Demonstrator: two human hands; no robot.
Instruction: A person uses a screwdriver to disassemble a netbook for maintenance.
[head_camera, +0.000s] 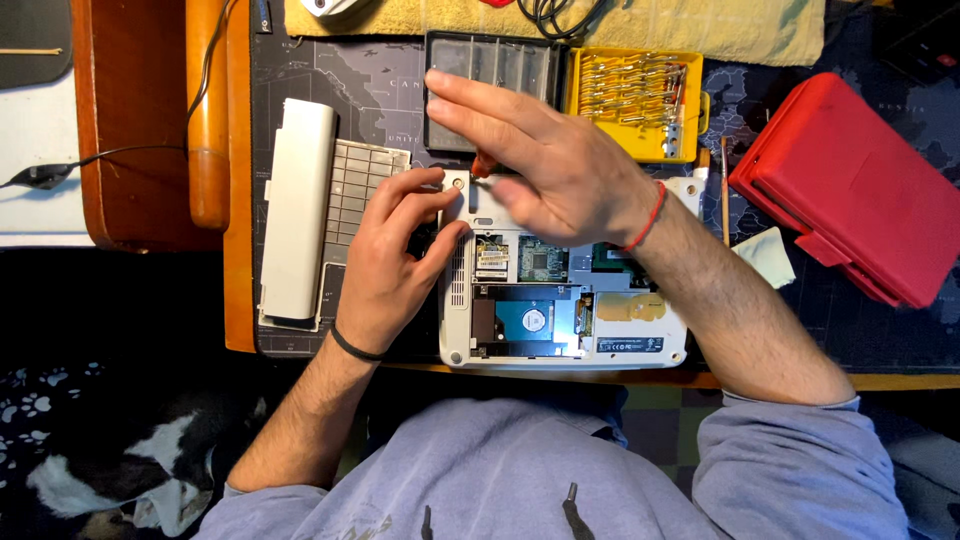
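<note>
Laptop (560, 300) lies opened, cover and battery (296, 210) off; our left hand (400, 255) steadies it, right hand (540, 160) pinches a screwdriver (483, 163).

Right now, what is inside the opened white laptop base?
Inside the laptop base: a blue-labelled hard drive and a green circuit card. The right hand and forearm cover the upper right part.

Wooden desk (238, 200) under a dark map-printed mat (380, 90); yellow towel (700, 30) along far edge. Wooden chair arm (208, 110) at left. Dark paw-print fabric (40, 410) on floor.
</note>
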